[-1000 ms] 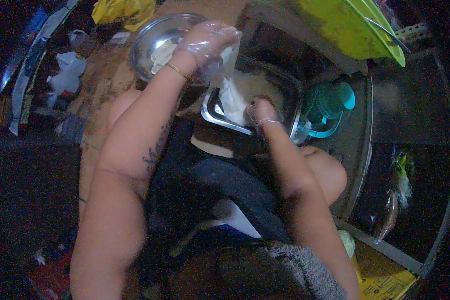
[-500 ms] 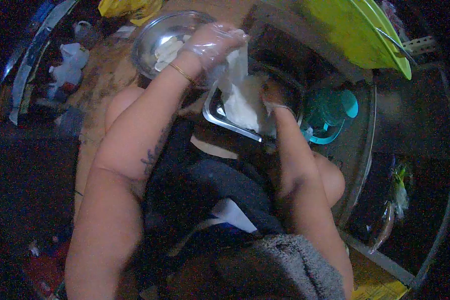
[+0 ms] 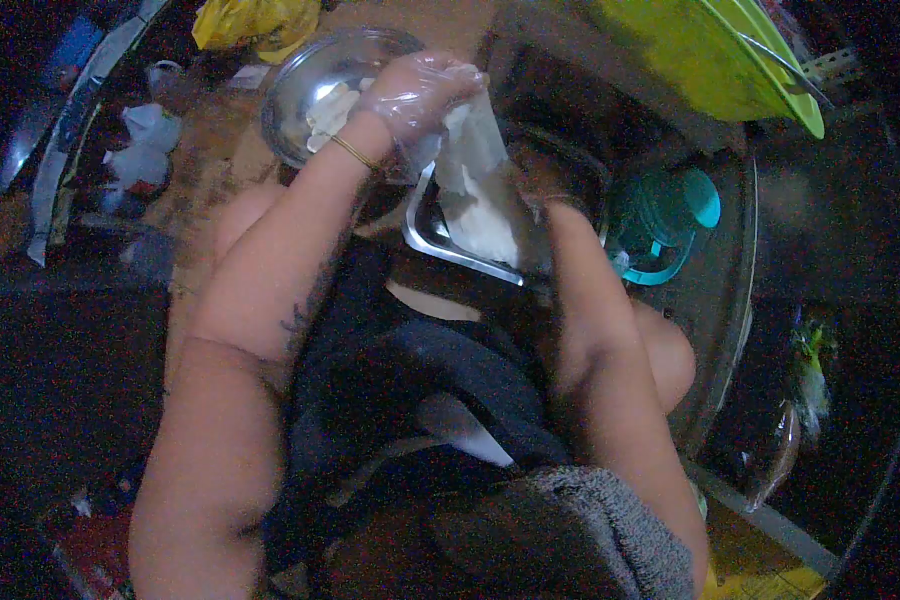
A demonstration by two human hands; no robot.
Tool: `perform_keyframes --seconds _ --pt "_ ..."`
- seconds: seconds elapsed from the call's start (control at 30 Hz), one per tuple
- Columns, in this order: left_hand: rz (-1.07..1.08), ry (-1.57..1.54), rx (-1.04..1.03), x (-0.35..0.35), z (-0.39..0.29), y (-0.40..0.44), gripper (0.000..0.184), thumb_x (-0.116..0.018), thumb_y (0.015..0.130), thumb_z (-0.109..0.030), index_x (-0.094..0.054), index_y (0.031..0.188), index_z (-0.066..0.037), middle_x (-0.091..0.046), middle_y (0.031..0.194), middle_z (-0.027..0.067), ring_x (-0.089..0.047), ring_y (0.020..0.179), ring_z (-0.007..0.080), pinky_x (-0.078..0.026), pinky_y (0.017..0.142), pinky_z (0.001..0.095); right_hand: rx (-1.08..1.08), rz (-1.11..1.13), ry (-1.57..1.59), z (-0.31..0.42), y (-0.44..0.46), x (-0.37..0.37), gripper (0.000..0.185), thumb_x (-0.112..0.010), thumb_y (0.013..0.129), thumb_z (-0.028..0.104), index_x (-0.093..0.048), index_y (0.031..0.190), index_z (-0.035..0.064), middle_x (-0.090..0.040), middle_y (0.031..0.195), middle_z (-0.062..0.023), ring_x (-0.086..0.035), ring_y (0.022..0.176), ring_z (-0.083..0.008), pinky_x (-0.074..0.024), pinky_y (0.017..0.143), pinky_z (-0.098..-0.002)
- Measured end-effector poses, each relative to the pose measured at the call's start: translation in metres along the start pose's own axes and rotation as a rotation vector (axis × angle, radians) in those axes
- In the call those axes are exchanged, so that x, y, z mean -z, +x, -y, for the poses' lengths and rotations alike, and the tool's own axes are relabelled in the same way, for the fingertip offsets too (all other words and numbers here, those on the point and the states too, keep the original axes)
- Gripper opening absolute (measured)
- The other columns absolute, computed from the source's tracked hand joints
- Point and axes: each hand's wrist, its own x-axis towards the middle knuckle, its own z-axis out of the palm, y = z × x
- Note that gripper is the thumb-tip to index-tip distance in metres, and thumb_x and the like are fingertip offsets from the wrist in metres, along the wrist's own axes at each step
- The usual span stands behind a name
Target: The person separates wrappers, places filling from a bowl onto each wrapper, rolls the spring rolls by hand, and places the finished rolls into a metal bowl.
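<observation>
My left hand (image 3: 420, 98), in a clear plastic glove and with a bangle at the wrist, is closed on the top of a limp white sheet (image 3: 475, 140). The sheet hangs down over a rectangular metal tray (image 3: 460, 262). Lower down, a white mass (image 3: 485, 228) lies in the tray; whether it joins the sheet I cannot make out. My right hand (image 3: 548, 190) is over the tray's right side, deep in shadow, its fingers too dark to read. Behind my left hand, a round metal bowl (image 3: 288, 105) holds several white pieces (image 3: 330, 115).
A teal pitcher-like container (image 3: 655, 215) stands right of the tray. A large lime-green basin (image 3: 740, 70) leans at the upper right, and a yellow bag (image 3: 250, 25) lies at the top. Plastic-wrapped items (image 3: 785, 450) are at the far right, white bags (image 3: 140, 155) at the left.
My left hand has dropped very slightly, still closed on the white sheet, which shows a wider face now. My right hand stays over the tray. The view has shifted a little.
</observation>
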Motion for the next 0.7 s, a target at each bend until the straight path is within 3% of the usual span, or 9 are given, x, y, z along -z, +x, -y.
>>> perform_keyframes --seconds 0.03,0.1,0.17,0.27,0.33,0.47,0.57,0.63,0.7 --pt "0.015 -0.010 0.061 -0.001 -0.005 -0.001 0.037 -0.060 0.083 -0.040 -0.064 0.099 -0.007 -0.064 0.090 0.0021 -0.059 0.083 0.0126 -0.047 0.075 0.0269 -0.015 0.007 -0.005 -0.002 0.000 0.003 0.031 -0.056 0.078 0.025 -0.059 0.107 0.0135 -0.055 0.113 -0.0124 -0.052 0.103 -0.0307 -0.0402 0.091 -0.0414" --pt "-0.021 0.088 -0.140 0.003 0.009 0.003 0.038 -0.061 0.082 -0.041 -0.064 0.098 -0.007 -0.064 0.089 0.0014 -0.059 0.081 0.0121 -0.048 0.073 0.0268 -0.036 0.027 -0.025 -0.002 0.000 0.008 0.030 -0.057 0.078 0.024 -0.059 0.105 0.0129 -0.056 0.110 -0.0115 -0.052 0.101 -0.0293 -0.0405 0.090 -0.0406" --pt "-0.037 0.152 -0.194 0.010 0.012 0.004 0.038 -0.061 0.082 -0.042 -0.064 0.097 -0.007 -0.064 0.088 0.0009 -0.059 0.079 0.0116 -0.048 0.072 0.0266 -0.049 0.052 -0.044 0.003 0.000 0.012 0.028 -0.057 0.078 0.023 -0.059 0.104 0.0124 -0.057 0.107 -0.0107 -0.053 0.099 -0.0280 -0.0409 0.088 -0.0398" --pt "-0.039 0.123 -0.075 0.028 0.006 0.001 0.039 -0.060 0.081 -0.042 -0.064 0.098 -0.007 -0.064 0.091 0.0043 -0.059 0.081 0.0154 -0.047 0.074 0.0284 -0.057 0.106 -0.092 0.022 -0.001 0.012 0.025 -0.057 0.078 0.022 -0.060 0.101 0.0116 -0.058 0.103 -0.0095 -0.053 0.097 -0.0260 -0.0415 0.086 -0.0385" --pt "-0.044 0.004 -0.029 0.038 0.019 0.005 0.041 -0.057 0.081 -0.042 -0.064 0.102 -0.007 -0.064 0.098 0.0118 -0.060 0.089 0.0238 -0.046 0.080 0.0325 -0.057 0.169 -0.124 0.040 -0.004 0.009 0.024 -0.057 0.078 0.021 -0.060 0.099 0.0111 -0.059 0.100 -0.0086 -0.054 0.095 -0.0246 -0.0419 0.085 -0.0377" --pt "-0.090 0.020 -0.002 0.058 0.012 -0.013 0.040 -0.058 0.081 -0.041 -0.065 0.097 -0.005 -0.065 0.094 0.0117 -0.061 0.085 0.0225 -0.046 0.078 0.0321 -0.070 0.394 -0.150 0.075 -0.018 0.011 0.021 -0.058 0.078 0.020 -0.061 0.096 0.0100 -0.061 0.095 -0.0070 -0.055 0.091 -0.0219 -0.0426 0.082 -0.0360" --pt "-0.105 -0.011 -0.065 0.058 0.020 -0.021 0.038 -0.060 0.081 -0.040 -0.064 0.095 -0.005 -0.065 0.090 0.0085 -0.060 0.081 0.0183 -0.047 0.074 0.0304 -0.086 0.636 -0.011 0.092 -0.038 0.036 0.018 -0.058 0.078 0.019 -0.061 0.093 0.0092 -0.062 0.091 -0.0057 -0.055 0.088 -0.0199 -0.0432 0.080 -0.0347" --pt "-0.106 -0.058 -0.123 0.055 0.028 -0.024 0.036 -0.062 0.082 -0.039 -0.064 0.096 -0.006 -0.065 0.087 0.0021 -0.059 0.078 0.0117 -0.047 0.070 0.0270 -0.094 0.687 0.164 0.084 -0.050 0.041 0.017 -0.058 0.077 0.018 -0.062 0.091 0.0087 -0.063 0.088 -0.0049 -0.056 0.086 -0.0186 -0.0435 0.078 -0.0339" --pt "-0.123 -0.080 -0.046 0.063 0.024 -0.035 0.037 -0.062 0.081 -0.040 -0.064 0.097 -0.007 -0.065 0.088 0.0021 -0.059 0.079 0.0120 -0.048 0.070 0.0281 -0.098 0.645 0.426 0.062 -0.049 0.035 0.012 -0.061 0.078 0.017 -0.060 0.087 0.0090 -0.059 0.083 -0.0004 -0.051 0.082 -0.0138 -0.0411 0.075 -0.0301"
